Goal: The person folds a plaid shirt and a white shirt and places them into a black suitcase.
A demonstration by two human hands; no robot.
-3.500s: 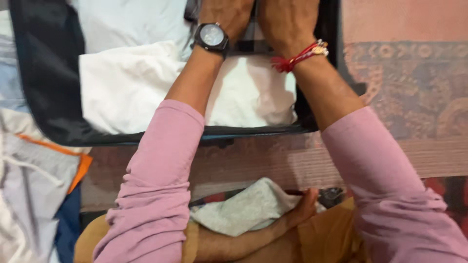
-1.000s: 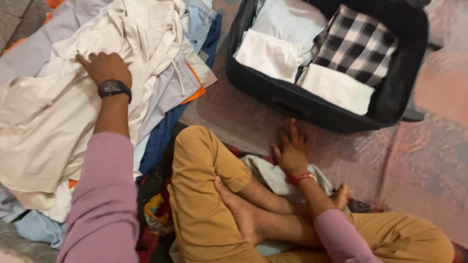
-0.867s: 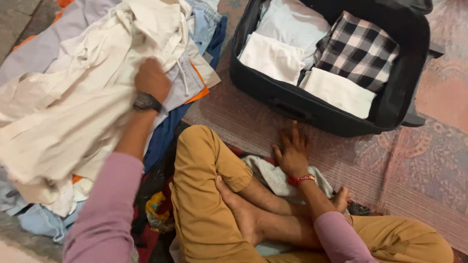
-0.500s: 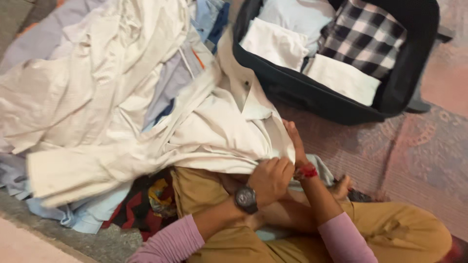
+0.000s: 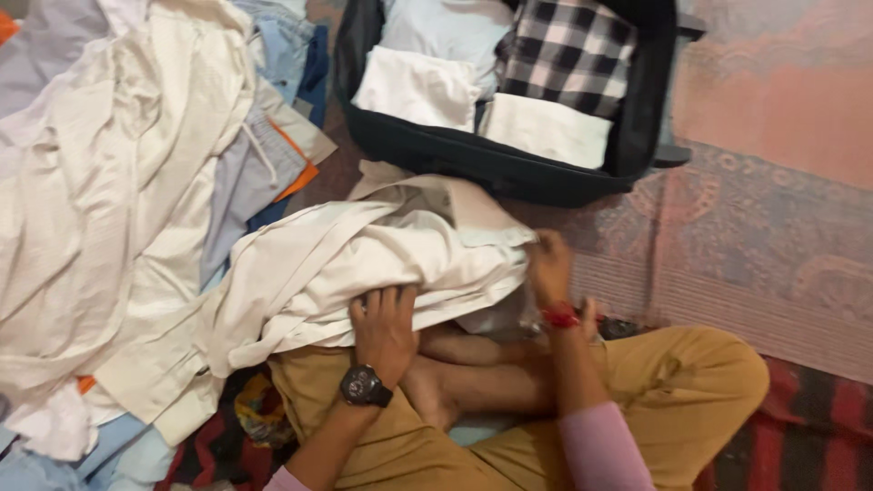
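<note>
At frame centre, a cream shirt is bunched across the lap. It is gripped by the left hand and pinched by the right hand. Creasing is likely if it is dragged from the clothes pile.

hands low, both apparently gripping

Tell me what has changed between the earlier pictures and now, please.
The left hand left the clothes pile, dragging a cream shirt across onto the person's lap. The right hand, which was resting on the rug, now grips the shirt's right edge. Both hands hold the shirt. The open suitcase keeps its folded white pieces and checked cloth as before.
</note>
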